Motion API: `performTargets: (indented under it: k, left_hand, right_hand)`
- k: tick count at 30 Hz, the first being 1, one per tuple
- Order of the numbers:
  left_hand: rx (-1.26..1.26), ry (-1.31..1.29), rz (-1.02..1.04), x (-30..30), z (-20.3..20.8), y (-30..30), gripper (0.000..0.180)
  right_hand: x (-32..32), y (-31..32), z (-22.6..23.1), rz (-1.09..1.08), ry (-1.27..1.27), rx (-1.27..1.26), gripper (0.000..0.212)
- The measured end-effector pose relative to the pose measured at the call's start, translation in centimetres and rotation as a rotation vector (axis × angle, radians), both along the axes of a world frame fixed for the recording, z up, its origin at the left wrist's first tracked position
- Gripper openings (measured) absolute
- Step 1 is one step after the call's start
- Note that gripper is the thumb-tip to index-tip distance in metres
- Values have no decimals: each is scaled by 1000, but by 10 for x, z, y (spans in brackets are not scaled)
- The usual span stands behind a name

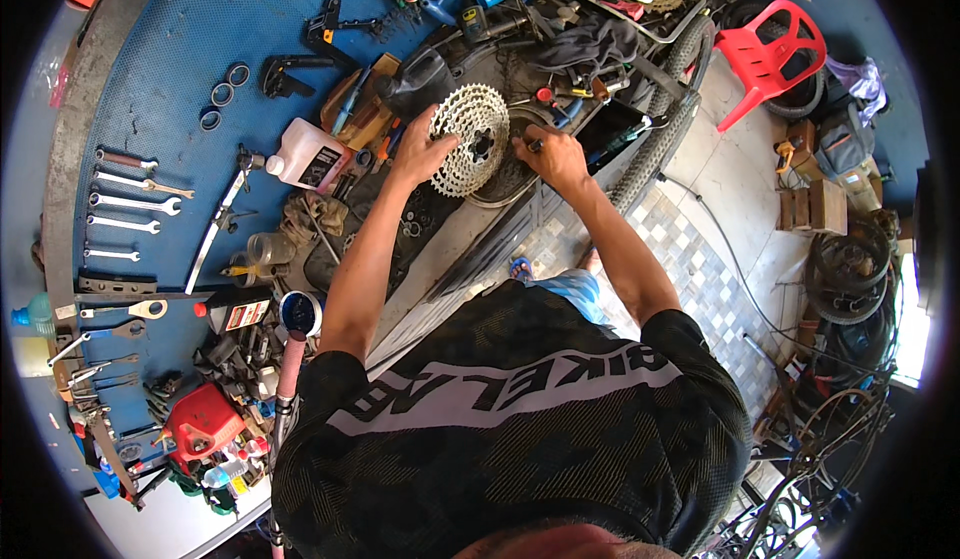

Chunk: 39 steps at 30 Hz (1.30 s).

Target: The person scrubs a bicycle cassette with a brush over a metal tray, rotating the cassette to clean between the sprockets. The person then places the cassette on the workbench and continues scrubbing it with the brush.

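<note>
Both hands around silver cassette

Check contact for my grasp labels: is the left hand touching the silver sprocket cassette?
Touching. The head view shows the left hand with its fingers laid over the left edge of the silver sprocket cassette, no gap between them.
</note>
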<state>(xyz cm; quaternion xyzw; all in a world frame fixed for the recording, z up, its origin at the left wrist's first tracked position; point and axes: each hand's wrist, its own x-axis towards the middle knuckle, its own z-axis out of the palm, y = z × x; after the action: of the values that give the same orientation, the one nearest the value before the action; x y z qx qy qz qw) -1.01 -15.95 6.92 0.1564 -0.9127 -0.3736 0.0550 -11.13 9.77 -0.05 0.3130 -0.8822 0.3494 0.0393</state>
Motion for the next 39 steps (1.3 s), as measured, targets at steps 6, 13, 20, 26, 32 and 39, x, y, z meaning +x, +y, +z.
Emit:
performTargets:
  k: [6, 13, 20, 26, 32, 39]
  left_hand:
    - [-5, 26, -13, -5, 19, 11, 87]
    - [-141, 62, -6, -15, 21, 19, 84]
    - [-163, 79, 39, -17, 10, 14, 83]
    - [-134, 52, 19, -20, 22, 19, 84]
    - [-117, 32, 48, -17, 18, 10, 83]
    - [-149, -30, -11, -23, 17, 4, 87]
  right_hand:
    - [4, 11, 10, 134, 53, 208, 47]
    - [8, -25, 30, -135, -706, -873, 41]
    - [60, -22, 32, 47, -779, -773, 31]
    - [45, -33, 36, 19, -343, -645, 26]
    - [56, -10, 14, -17, -141, -626, 19]
    - [49, -10, 22, 142, -178, -502, 21]
